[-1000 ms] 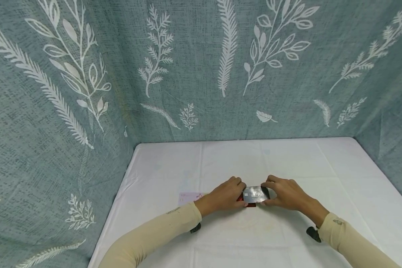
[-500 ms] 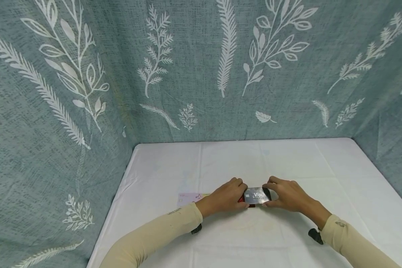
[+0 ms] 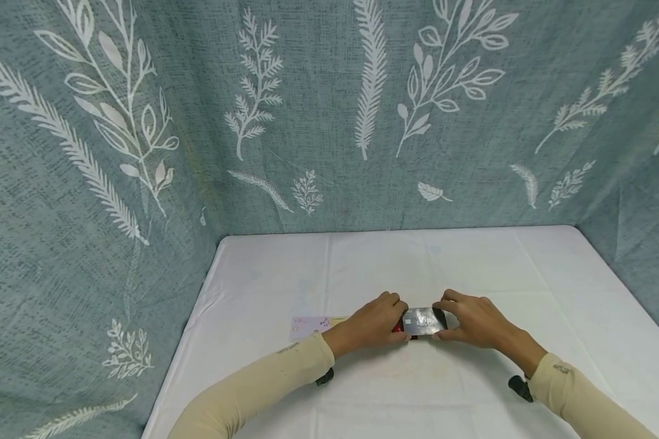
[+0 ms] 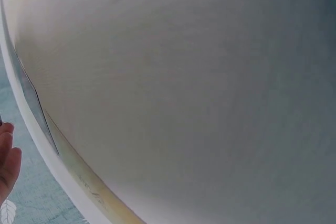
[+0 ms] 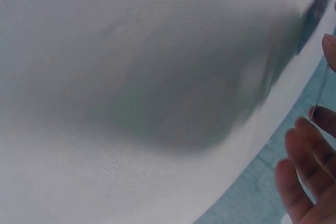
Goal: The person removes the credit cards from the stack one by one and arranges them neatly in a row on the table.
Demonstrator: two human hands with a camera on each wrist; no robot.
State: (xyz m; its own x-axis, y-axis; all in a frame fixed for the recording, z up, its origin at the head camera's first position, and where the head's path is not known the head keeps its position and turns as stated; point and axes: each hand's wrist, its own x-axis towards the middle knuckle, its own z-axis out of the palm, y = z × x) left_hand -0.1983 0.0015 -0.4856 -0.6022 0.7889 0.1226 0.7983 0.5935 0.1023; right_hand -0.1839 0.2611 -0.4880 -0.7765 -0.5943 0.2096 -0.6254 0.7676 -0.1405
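A silver-grey card (image 3: 424, 322) printed "VIP" is held level between the two hands in the head view. My left hand (image 3: 374, 319) grips its left end, thumb at the near corner and fingers at the far one. At the right end, my right hand (image 3: 469, 320) pinches it between thumb and forefinger. Beneath it a red card (image 3: 398, 327) shows, partly covered by the left fingers. The right wrist view catches the thin edge of the held card (image 5: 318, 95) between the right fingertips. Only a few fingertips (image 4: 8, 158) appear in the left wrist view.
A lilac card (image 3: 306, 327) lies left of the left wrist, with a yellow patch (image 3: 337, 319) beside it, half hidden by the hand. White cloth (image 3: 274, 268) covers the table. A teal leaf-patterned curtain (image 3: 318, 110) hangs behind and along the sides.
Both hands and the silver card have shifted slightly to the right. The grip looks the same throughout, and the lilac card stays where it was.
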